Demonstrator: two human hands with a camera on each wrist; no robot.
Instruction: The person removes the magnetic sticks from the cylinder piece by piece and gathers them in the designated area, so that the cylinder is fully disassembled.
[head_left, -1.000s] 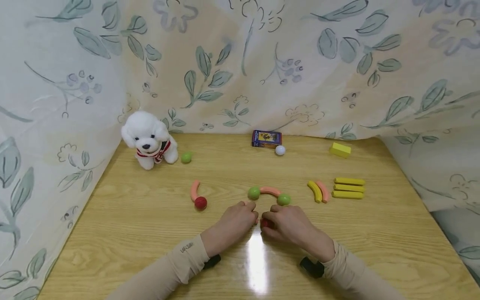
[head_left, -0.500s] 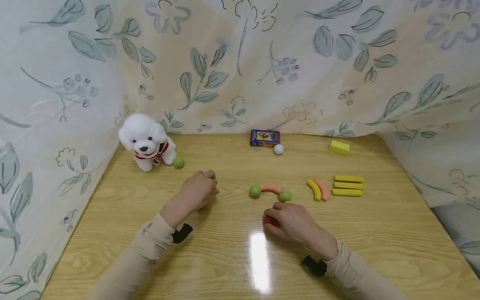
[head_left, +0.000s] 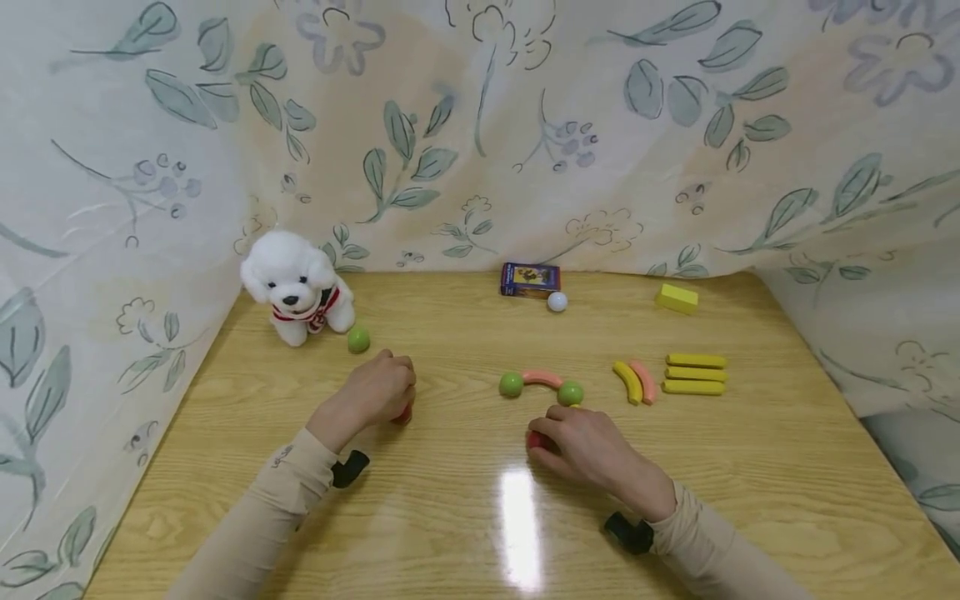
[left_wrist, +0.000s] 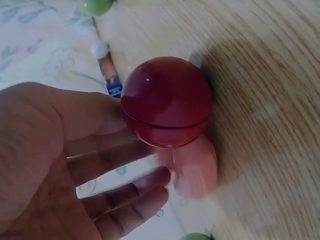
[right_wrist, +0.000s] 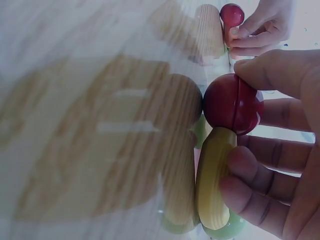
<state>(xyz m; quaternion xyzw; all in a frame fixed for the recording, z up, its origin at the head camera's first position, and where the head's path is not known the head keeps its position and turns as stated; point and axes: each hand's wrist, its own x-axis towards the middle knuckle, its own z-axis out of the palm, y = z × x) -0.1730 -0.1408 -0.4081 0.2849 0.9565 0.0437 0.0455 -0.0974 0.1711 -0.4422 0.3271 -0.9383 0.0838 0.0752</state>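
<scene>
My left hand (head_left: 371,392) pinches a glossy red ball (left_wrist: 167,100) at the table's left middle. A pink curved piece (left_wrist: 195,170) touches that ball, and the lower fingers lie close to it; the hand hides it in the head view. At the centre, my right hand (head_left: 588,450) holds a second red ball (right_wrist: 232,105) between thumb and fingers. A yellow curved piece (right_wrist: 215,185) meets this ball, with two fingertips against its side. Just beyond the right hand, a pink curved piece (head_left: 542,378) spans between two green balls (head_left: 512,384).
A white plush dog (head_left: 292,287) sits back left, a loose green ball (head_left: 358,339) near its feet. Farther back are a small card box (head_left: 530,280), a white ball (head_left: 557,302) and a yellow block (head_left: 677,298). Yellow sticks (head_left: 695,374) and a yellow curved piece (head_left: 627,383) lie right.
My left hand has moved from beside the right hand leftward to the red ball and pink piece. The loose green ball has rolled toward me. The right hand stays put.
</scene>
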